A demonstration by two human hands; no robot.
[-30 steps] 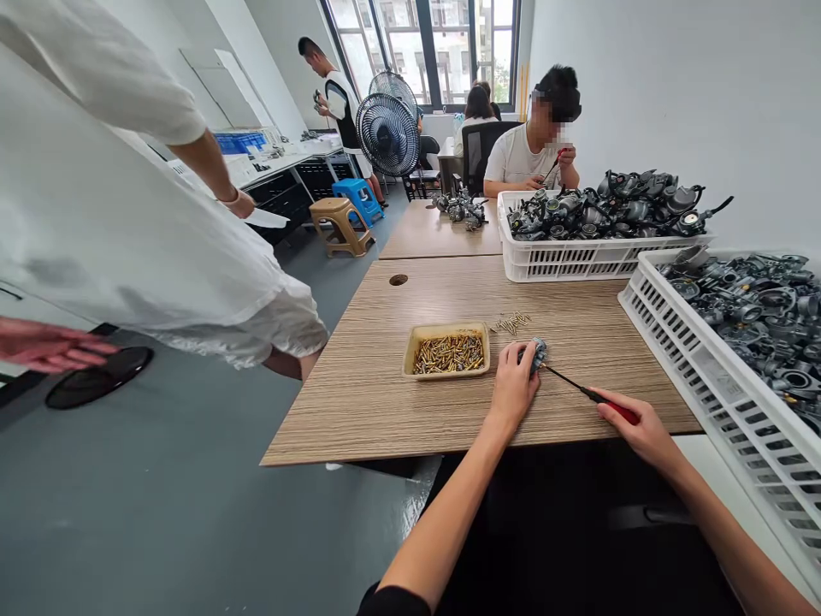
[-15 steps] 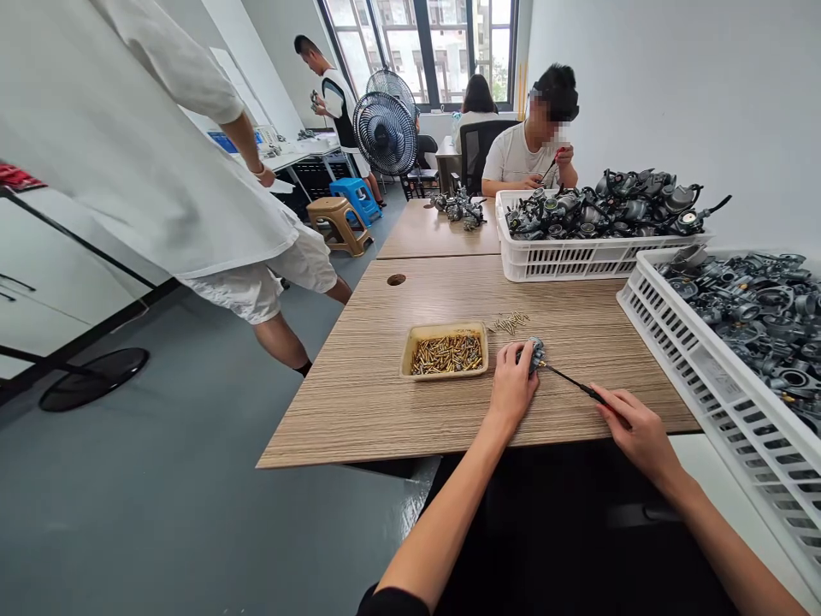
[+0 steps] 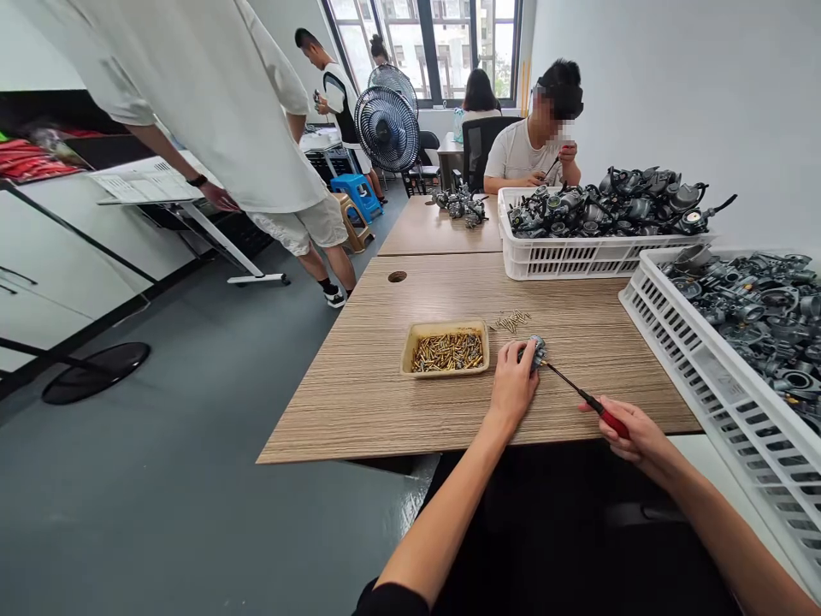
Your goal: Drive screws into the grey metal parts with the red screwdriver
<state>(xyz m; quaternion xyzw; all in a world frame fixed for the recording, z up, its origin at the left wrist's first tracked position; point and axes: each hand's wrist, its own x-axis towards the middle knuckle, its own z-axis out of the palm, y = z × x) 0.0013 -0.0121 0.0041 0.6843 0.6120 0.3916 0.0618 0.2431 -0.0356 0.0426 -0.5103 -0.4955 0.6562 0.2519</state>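
My left hand (image 3: 513,382) presses down on a small grey metal part (image 3: 537,350) on the wooden table (image 3: 385,376), its fingers wrapped round the part's left side. My right hand (image 3: 632,432) grips the red handle of a screwdriver (image 3: 581,394); the thin black shaft points up and left, its tip at the part. A shallow tan tray (image 3: 447,349) full of small brass screws lies just left of my left hand. A little heap of loose screws (image 3: 511,322) lies behind the part.
A white crate (image 3: 711,372) of grey metal parts stands at my right, a second white crate (image 3: 577,253) behind it. A seated person (image 3: 535,141) works at the far table. A person in white (image 3: 244,111) stands at the left by a desk; fans and stools behind.
The person in white has walked away from me, further back and left. My right hand has turned on the screwdriver handle, so the red grip shows again. My left hand stays on the part.
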